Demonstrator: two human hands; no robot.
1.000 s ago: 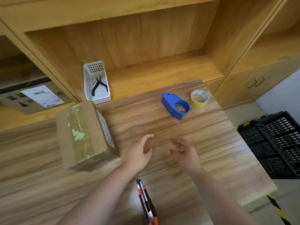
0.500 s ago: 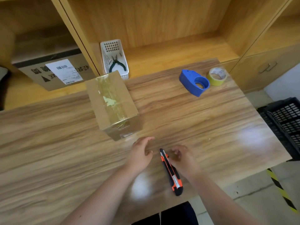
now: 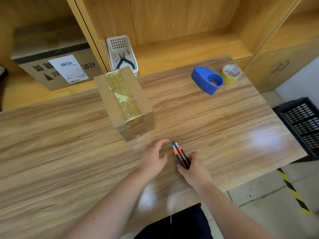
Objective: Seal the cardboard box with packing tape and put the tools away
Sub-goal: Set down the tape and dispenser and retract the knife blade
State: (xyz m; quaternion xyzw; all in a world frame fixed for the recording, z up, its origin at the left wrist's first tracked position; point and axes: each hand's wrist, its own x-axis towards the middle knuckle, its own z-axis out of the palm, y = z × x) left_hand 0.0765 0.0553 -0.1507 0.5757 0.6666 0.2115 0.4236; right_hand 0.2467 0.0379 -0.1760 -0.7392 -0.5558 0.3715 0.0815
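Note:
A small cardboard box (image 3: 107, 87) with a strip of tape along its top seam stands on the wooden table (image 3: 224, 121). My right hand (image 3: 194, 169) grips the rear end of an orange and black utility knife (image 3: 178, 150), whose tip points away from me. My left hand (image 3: 154, 156) hovers just left of the knife, fingers curled and apart, holding nothing. A blue tape dispenser (image 3: 206, 80) and a yellowish tape roll (image 3: 230, 73) sit at the table's far right.
A white basket (image 3: 119, 44) holding pliers (image 3: 123, 61) stands on the shelf behind the box. A large labelled carton (image 3: 57, 68) fills the left shelf. A black crate (image 3: 303, 125) is on the floor to the right. The table's front edge is close to my body.
My right hand has closed on the utility knife, which lay free on the table before. The camera view tilted down, so the box and tools appear higher in frame.

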